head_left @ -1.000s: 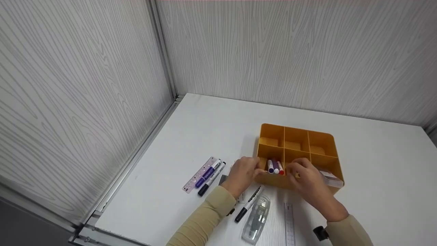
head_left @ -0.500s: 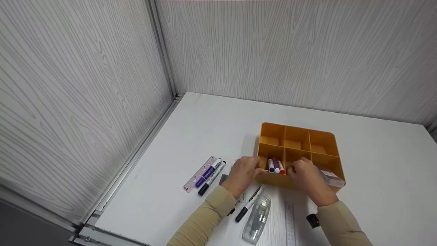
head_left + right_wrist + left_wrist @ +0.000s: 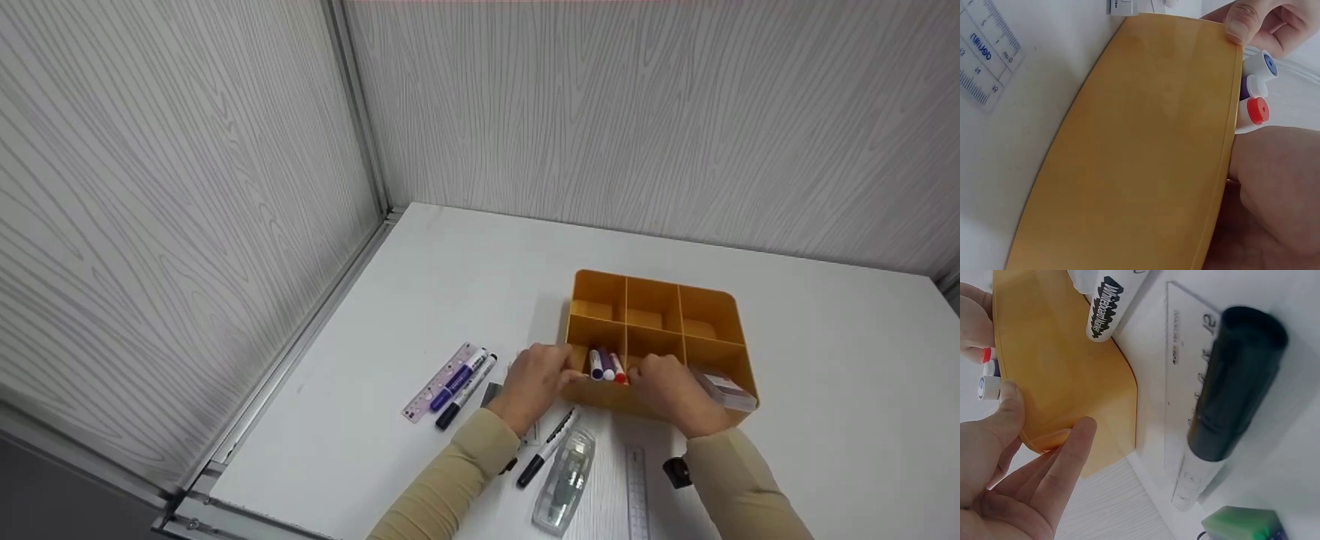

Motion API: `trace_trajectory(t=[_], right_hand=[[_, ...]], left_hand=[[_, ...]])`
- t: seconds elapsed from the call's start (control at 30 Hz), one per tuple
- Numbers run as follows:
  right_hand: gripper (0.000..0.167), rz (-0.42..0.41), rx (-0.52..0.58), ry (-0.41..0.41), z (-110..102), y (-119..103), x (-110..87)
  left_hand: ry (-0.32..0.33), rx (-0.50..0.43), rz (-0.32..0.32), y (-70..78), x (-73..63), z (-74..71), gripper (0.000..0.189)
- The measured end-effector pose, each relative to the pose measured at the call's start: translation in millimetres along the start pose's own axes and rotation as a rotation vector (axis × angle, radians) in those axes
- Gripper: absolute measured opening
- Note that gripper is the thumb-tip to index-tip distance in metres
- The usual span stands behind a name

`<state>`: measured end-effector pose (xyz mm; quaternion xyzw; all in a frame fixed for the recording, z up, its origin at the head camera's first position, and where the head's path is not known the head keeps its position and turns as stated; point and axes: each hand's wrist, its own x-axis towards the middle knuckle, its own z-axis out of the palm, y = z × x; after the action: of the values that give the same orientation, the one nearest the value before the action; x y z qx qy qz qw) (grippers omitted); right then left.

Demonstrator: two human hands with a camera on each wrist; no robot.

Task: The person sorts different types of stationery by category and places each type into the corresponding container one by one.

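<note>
A yellow six-compartment organizer box (image 3: 600,396) stands on the table. At its front left corner, my left hand (image 3: 534,379) pinches the rim; in the left wrist view the thumb (image 3: 1012,405) lies at the edge and a finger (image 3: 1069,464) along the wall. Several markers (image 3: 606,365) with blue, white and red ends lean in the front left compartment. My right hand (image 3: 670,386) reaches over the front rim into the front middle compartment. Its fingertips are hidden in both the head and right wrist views, so I cannot tell whether they hold something.
A clear flat case (image 3: 726,391) sits in the front right compartment. Before the box lie a black-capped whiteboard marker (image 3: 547,448), a transparent plastic case (image 3: 565,481) and a clear ruler (image 3: 637,491). Leftward are a pink ruler (image 3: 421,400), a purple marker (image 3: 456,381) and a black-capped marker (image 3: 466,391).
My right hand has dipped further into the front middle compartment, its fingers dropping out of sight, and its forearm has swung left. The left hand keeps its grip on the corner.
</note>
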<state>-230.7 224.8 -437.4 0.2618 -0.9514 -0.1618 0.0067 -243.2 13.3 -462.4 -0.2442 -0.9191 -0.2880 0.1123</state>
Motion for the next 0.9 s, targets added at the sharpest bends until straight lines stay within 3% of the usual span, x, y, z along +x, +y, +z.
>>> trace_trajectory(t=[0.07, 0.17, 0.3, 0.4, 0.53, 0.77, 0.9], right_hand=[[0.008, 0.015, -0.008, 0.016, 2.0, -1.3, -0.8], [0.015, 0.080, 0.124, 0.061, 6.8, -2.7, -1.6], [0.022, 0.244, 0.488, 0.143, 12.5, -3.9, -2.5], [0.021, 0.369, 0.704, 0.222, 12.1, -5.5, -4.4], [0.014, 0.397, 0.720, 0.366, 10.4, -11.5, -11.9], [0.004, 0.290, 0.576, 0.699, 10.3, -26.1, -34.1], [0.014, 0.248, 0.524, 0.774, 12.2, -32.0, -48.5]], left_hand=[[0.002, -0.005, 0.005, -0.2, -0.2, 0.5, 0.021], [0.006, 0.007, 0.019, -0.8, -1.0, 1.5, 0.020], [0.013, 0.026, 0.040, -1.4, -1.7, 1.8, 0.020], [0.021, 0.041, 0.054, -1.0, -0.8, 0.6, 0.020], [0.011, 0.026, 0.046, 0.0, 0.4, -0.8, 0.021], [-0.024, 0.001, 0.011, -0.4, 0.9, -0.2, 0.022], [0.016, 0.050, 0.044, -1.2, 0.7, 1.7, 0.024]])
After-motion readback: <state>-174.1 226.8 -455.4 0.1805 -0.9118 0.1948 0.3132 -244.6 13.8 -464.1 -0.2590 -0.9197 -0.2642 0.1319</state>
